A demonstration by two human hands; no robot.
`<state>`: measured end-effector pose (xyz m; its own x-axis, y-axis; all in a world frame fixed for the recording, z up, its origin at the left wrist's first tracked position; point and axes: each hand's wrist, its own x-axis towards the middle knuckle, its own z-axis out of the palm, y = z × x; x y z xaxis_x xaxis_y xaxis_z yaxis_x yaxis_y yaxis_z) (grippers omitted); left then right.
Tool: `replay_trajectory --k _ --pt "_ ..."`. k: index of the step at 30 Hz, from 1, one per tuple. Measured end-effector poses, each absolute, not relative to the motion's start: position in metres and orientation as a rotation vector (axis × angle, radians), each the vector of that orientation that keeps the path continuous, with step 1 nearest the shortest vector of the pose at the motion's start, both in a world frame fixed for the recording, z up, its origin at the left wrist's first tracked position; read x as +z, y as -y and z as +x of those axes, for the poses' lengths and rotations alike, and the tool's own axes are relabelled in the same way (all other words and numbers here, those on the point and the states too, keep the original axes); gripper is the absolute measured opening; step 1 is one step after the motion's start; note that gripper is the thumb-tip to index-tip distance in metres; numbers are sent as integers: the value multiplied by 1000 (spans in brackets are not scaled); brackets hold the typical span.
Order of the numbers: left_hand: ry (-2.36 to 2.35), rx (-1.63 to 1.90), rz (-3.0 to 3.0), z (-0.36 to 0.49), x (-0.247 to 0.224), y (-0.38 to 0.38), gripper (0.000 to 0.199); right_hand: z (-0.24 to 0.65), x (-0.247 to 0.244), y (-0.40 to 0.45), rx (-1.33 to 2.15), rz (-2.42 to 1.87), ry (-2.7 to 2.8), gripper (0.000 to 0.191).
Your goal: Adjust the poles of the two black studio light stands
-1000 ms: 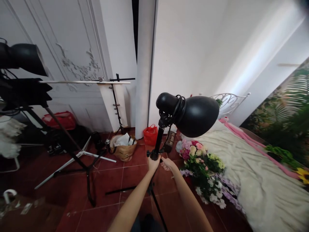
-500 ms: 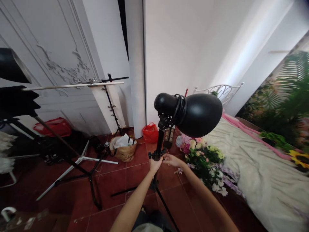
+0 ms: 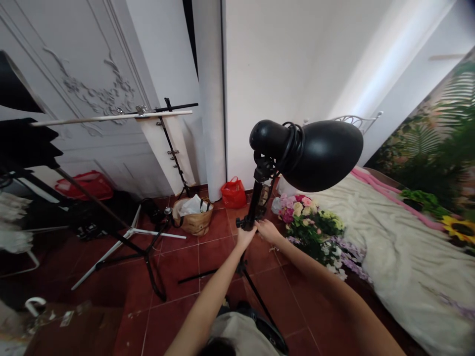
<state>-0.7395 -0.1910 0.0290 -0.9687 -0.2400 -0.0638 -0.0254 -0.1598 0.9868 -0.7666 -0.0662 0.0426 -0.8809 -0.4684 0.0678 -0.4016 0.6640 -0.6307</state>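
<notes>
A black studio lamp (image 3: pixel 322 155) with a rounded reflector hood tops a black light stand (image 3: pixel 256 198), its hood pointing right. Coils of black cable (image 3: pixel 294 143) loop round the lamp's neck. My left hand (image 3: pixel 245 238) is wrapped around the stand's pole just under the collar, where a black locking knob (image 3: pixel 239 223) sticks out to the left. From the other side, my right hand (image 3: pixel 267 231) closes its fingers at the same collar; its fingertips are partly hidden. Below my hands, the stand's legs (image 3: pixel 256 291) spread over the tiled floor.
Left stands another light stand (image 3: pixel 150 269) with splayed legs. A wicker basket (image 3: pixel 198 223) and a red bag (image 3: pixel 233 193) sit by the wall. Right are artificial flowers (image 3: pixel 315 222) beside a bed with a cream cover (image 3: pixel 401 247). A cardboard box (image 3: pixel 81 331) lies lower left.
The lamp and stand have shifted up and to the right in view, and the lamp looks larger. Both hands have moved along with the pole, keeping their places. My view has tilted slightly down.
</notes>
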Motion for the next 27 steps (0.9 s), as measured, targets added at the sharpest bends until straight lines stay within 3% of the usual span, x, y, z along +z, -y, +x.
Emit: replay_trajectory --k 3,12,18,24,27 --pt "1936 -2270 323 -737 28 193 24 -739 32 61 -711 -788 -3045 26" --pt "1945 -2288 252 -740 17 196 20 -683 14 68 -911 -740 -3137 15" --pt "1965 -2309 278 -741 17 197 17 -686 21 66 -863 -854 -3110 15" --pt "1933 -2301 263 -742 18 200 23 -712 28 70 -1114 -695 -3163 49" --pt "1937 -2323 242 -743 19 202 24 -729 33 75 -1044 -757 -3076 48"
